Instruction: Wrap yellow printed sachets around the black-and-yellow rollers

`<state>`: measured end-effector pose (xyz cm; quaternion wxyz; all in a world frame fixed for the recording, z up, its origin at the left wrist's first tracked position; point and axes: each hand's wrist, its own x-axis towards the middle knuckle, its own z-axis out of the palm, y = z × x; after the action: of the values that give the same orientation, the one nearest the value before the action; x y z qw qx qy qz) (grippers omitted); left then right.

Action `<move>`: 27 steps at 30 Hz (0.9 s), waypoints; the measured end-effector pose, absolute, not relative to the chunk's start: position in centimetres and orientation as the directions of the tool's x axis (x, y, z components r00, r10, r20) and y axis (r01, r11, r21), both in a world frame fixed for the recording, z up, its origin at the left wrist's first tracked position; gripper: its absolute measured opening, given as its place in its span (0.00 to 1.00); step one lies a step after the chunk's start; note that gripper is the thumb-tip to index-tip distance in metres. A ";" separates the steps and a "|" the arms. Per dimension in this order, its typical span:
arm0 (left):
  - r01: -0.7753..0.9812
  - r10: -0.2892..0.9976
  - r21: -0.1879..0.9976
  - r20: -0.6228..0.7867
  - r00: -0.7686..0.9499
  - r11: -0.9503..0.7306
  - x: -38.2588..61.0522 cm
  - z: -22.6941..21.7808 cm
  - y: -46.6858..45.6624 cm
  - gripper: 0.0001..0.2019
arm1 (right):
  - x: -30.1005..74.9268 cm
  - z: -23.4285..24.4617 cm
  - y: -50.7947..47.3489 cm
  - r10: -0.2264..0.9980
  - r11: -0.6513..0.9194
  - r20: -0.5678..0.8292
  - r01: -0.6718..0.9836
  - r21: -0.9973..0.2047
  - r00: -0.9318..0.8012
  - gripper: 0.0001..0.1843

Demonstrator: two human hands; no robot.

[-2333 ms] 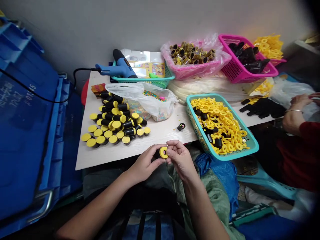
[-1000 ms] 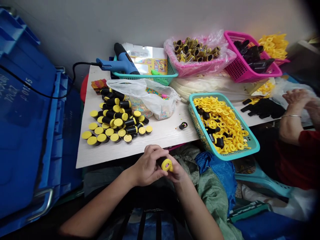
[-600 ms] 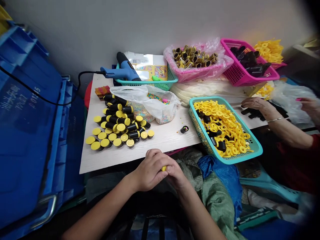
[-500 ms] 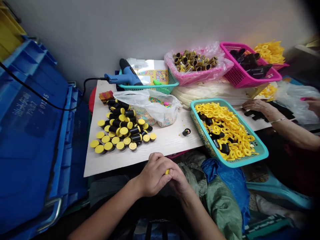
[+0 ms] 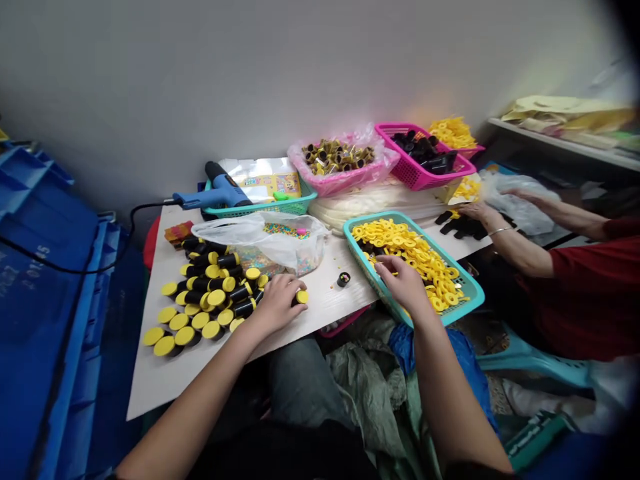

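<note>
My left hand (image 5: pixel 278 301) is low over the table at the right edge of a group of black tubes with yellow caps (image 5: pixel 216 298). Its fingers are closed around one yellow-capped black tube (image 5: pixel 302 297), whose cap shows beside the fingertips. My right hand (image 5: pixel 404 283) reaches over the near left rim of a teal basket (image 5: pixel 477 298), fingers apart. Below it lie yellow ring-shaped pieces (image 5: pixel 410 247) and some black tubes, partly covered by the hand. Between my hands stands an open black tube (image 5: pixel 343 279) with small coloured beads in it.
A clear bag of coloured beads (image 5: pixel 280 250) lies behind the tubes. Further back are a blue heat gun (image 5: pixel 220 193) on a teal tray, a pink basket of capped pieces (image 5: pixel 340 181), and a magenta basket (image 5: pixel 413 175). At right, a co-worker's hands (image 5: pixel 483 215) handle black pieces.
My hands have parted from in front of the table edge. The left went to the tubes with the capped tube, the right to the teal basket. The view has shifted rightward.
</note>
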<state>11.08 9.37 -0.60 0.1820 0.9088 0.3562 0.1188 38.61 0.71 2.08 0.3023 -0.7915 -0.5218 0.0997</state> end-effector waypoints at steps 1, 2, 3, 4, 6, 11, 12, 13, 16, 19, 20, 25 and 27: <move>0.642 0.714 0.376 0.083 0.695 -0.668 11.3 -0.8 10.1 0.13 | 40.6 2.5 1.8 0.896 -0.304 0.164 0.840 -0.449 0.412 0.18; 0.670 0.735 0.351 0.089 0.672 -0.655 11.5 -1.0 10.6 0.13 | 42.3 2.7 2.9 0.901 -0.316 0.172 0.875 -0.368 0.398 0.17; 0.691 0.752 0.332 0.100 0.652 -0.643 11.7 -1.1 10.9 0.13 | 43.7 2.9 4.1 0.908 -0.317 0.175 0.898 -0.305 0.380 0.17; 0.712 0.768 0.310 0.112 0.631 -0.630 11.8 -1.1 11.1 0.12 | 44.7 2.9 5.2 0.912 -0.310 0.186 0.912 -0.270 0.365 0.16; 0.751 0.797 0.274 0.134 0.589 -0.601 11.9 -1.3 11.1 0.10 | 46.1 2.8 7.2 0.921 -0.288 0.203 0.932 -0.218 0.332 0.17; 0.831 0.857 0.211 0.142 0.496 -0.515 12.4 -1.7 10.3 0.09 | 46.8 1.6 10.5 0.956 -0.208 0.189 0.973 -0.102 0.224 0.19; 0.849 0.871 0.194 0.142 0.471 -0.491 12.5 -1.7 10.1 0.09 | 46.9 1.4 10.9 0.961 -0.195 0.184 0.977 -0.089 0.208 0.18; 0.868 0.885 0.177 0.147 0.442 -0.463 12.6 -1.7 9.9 0.10 | 47.0 1.3 11.1 0.964 -0.185 0.180 0.980 -0.079 0.197 0.16; 0.875 0.890 0.188 0.195 0.412 -0.446 13.8 -1.3 9.1 0.14 | 47.5 1.2 11.2 0.968 -0.168 0.177 0.984 -0.062 0.176 0.10; 0.741 0.809 0.330 0.177 0.560 -0.585 16.5 -1.3 8.7 0.15 | 47.8 1.4 11.1 0.966 -0.169 0.191 0.984 -0.056 0.176 0.11; 0.689 0.774 0.373 0.157 0.614 -0.622 17.7 -1.5 8.7 0.14 | 47.9 1.4 11.1 0.963 -0.173 0.202 0.983 -0.054 0.180 0.13; 0.608 0.726 0.460 0.129 0.675 -0.647 23.5 -3.4 9.5 0.22 | 47.6 1.5 11.6 0.974 -0.118 0.193 0.993 -0.030 0.121 0.25; 0.600 0.731 0.486 0.128 0.671 -0.636 24.7 -4.0 9.8 0.20 | 47.6 1.3 11.8 0.984 -0.073 0.159 0.997 -0.025 0.076 0.25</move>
<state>24.72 9.82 -4.03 0.2065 0.8903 0.3736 0.1584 47.57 11.84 1.30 0.0635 -0.7308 -0.6778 -0.0498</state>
